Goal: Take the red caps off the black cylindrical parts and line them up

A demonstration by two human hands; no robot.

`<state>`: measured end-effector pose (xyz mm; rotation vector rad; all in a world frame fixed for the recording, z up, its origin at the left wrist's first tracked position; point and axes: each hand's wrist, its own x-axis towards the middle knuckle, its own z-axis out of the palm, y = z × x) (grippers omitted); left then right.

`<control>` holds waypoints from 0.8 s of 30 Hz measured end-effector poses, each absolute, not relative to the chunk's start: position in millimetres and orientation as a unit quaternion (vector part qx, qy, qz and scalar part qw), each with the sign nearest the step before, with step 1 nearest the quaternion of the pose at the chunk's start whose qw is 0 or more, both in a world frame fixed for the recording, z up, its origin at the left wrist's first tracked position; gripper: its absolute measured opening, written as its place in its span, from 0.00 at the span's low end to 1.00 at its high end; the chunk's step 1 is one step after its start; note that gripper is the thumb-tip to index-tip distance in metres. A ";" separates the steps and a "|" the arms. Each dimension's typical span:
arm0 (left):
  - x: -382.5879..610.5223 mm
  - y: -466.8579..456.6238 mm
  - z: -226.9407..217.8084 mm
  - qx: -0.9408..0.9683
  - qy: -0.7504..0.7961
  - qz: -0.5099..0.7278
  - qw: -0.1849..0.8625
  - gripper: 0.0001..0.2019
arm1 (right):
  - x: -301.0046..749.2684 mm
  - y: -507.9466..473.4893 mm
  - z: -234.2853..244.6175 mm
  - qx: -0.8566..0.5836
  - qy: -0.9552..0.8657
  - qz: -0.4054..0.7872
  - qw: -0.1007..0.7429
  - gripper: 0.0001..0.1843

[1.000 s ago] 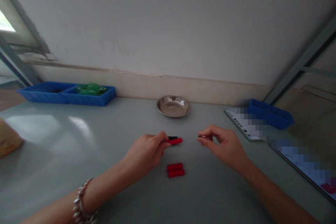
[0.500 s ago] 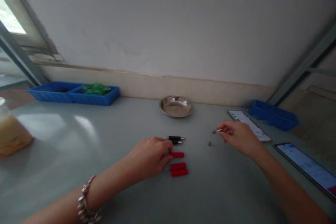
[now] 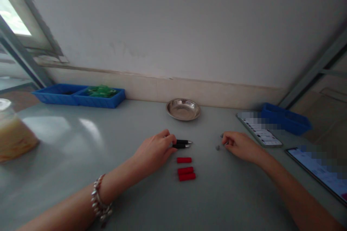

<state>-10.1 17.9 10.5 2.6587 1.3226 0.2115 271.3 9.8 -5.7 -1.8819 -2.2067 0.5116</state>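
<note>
Two short black pen-like pieces with silver tips [image 3: 183, 143] lie side by side on the grey table [image 3: 81, 151]. My left hand [image 3: 154, 150] rests on the table with its fingertips touching their left ends. Just below them lie three red caps [image 3: 185, 169], one apart and two together. My right hand [image 3: 240, 144] lies on the table to the right, fingertips at two small grey metal bits [image 3: 219, 142]; whether it pinches one is unclear. A metal bracelet is on my left wrist.
A small steel dish [image 3: 183, 109] stands near the wall. Blue trays [image 3: 81, 96] with green parts sit at the back left, another blue tray [image 3: 287, 122] at the back right. Two phones [image 3: 260, 133] lie at the right. A yellowish jar [image 3: 13, 133] stands at the left edge.
My left hand laid down the red cap and the black piece and now touches the black pieces. My right hand moved right and down to the small metal bits.
</note>
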 end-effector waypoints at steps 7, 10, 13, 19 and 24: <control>-9.0 17.8 12.1 0.887 0.451 0.056 0.078 0.08 | 270.8 9.7 -8.6 -0.649 -0.738 0.161 0.094 0.10; -9.5 18.1 11.8 0.888 0.450 0.062 0.071 0.09 | 273.0 8.5 -9.0 -0.649 -0.738 0.161 0.092 0.12; -9.5 17.5 11.8 0.891 0.441 0.102 0.048 0.09 | 271.1 5.1 -3.3 -0.655 -0.733 0.132 0.124 0.12; -3.4 10.7 12.6 0.887 0.433 0.156 0.002 0.11 | 233.6 -11.8 16.3 -0.627 -0.720 0.052 0.294 0.14; 4.5 -0.5 13.7 0.892 0.412 0.186 -0.013 0.10 | 204.5 -21.2 12.2 -0.516 -0.788 0.184 0.281 0.17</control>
